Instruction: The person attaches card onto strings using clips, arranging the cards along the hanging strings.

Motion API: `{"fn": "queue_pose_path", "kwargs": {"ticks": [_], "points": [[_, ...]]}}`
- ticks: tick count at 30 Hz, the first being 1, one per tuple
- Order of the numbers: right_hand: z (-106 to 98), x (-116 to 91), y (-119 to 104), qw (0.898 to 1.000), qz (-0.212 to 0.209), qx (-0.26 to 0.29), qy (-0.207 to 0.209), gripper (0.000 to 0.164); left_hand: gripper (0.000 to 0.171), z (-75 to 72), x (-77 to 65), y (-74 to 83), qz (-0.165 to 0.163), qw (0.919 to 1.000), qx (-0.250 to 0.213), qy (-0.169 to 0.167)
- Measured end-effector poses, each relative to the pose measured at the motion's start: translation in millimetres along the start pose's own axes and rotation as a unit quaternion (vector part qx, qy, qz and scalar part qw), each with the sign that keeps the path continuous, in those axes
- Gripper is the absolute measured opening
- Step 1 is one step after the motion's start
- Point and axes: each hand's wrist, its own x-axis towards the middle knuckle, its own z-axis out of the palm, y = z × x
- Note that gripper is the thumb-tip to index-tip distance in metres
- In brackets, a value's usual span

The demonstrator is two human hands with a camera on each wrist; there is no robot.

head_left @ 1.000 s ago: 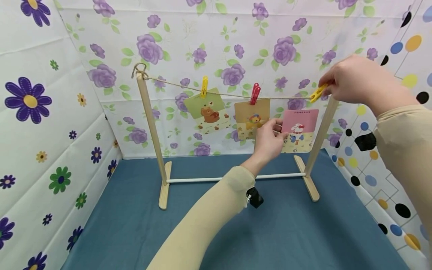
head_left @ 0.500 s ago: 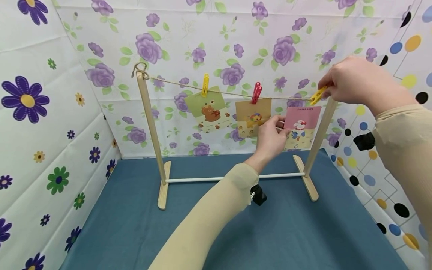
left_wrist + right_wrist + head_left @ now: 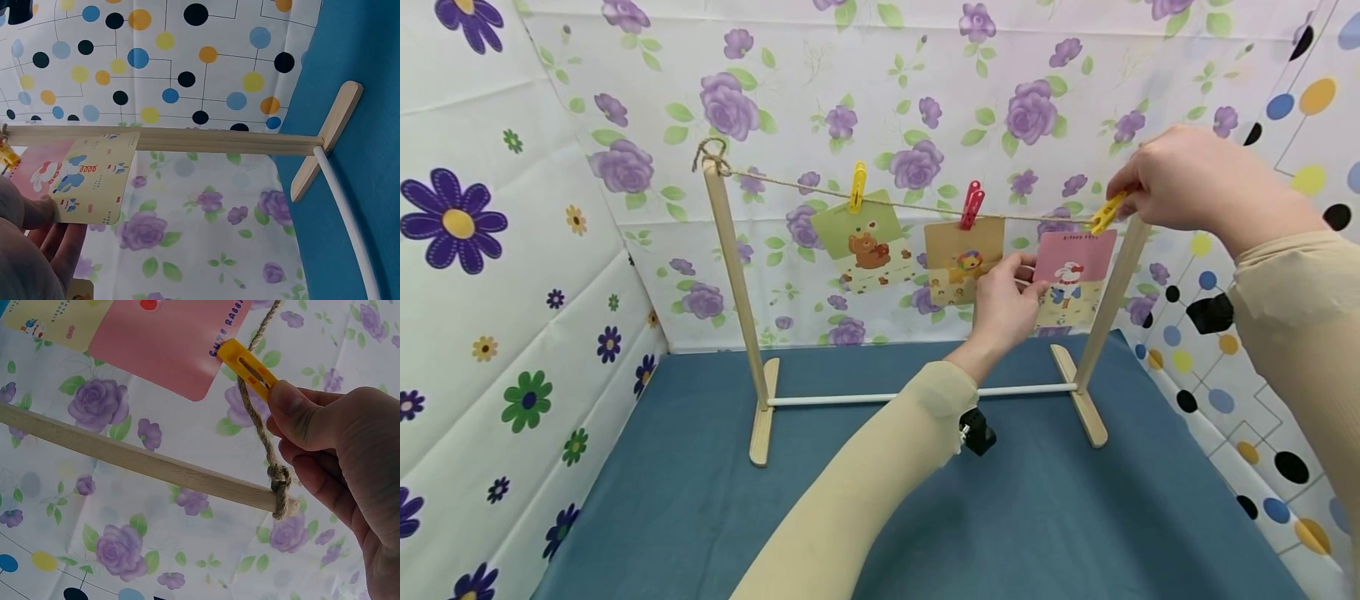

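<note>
Between thumb and fingers, my left hand pinches the left edge of a pink and yellow card printed with a white rabbit. My right hand pinches a yellow clothespin by its rear end, beside the twine's right end. In the right wrist view the nose of the clothespin overlaps the twine and sits right at the card's pink top edge. Left of these, a red clothespin holds a brown lion card, and another yellow clothespin holds a green bear card.
The twine is tied between a left wooden post and a right wooden post, both on flat wooden feet. A white rod joins the posts low down. Blue cloth covers the table, with patterned cloth walls around it.
My left hand has moved slightly up and right, raising the rabbit card toward the twine and the clothespin. My right hand stays nearly still with its clothespin.
</note>
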Motion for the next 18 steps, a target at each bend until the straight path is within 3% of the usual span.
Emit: {"fn": "queue_pose_path", "kwargs": {"ticks": [18], "points": [[-0.1, 2.1, -0.1, 0.999, -0.027, -0.028, -0.01, 0.022, 0.02, 0.3, 1.5, 3.3, 0.013, 0.9999, 0.002, -0.001]]}}
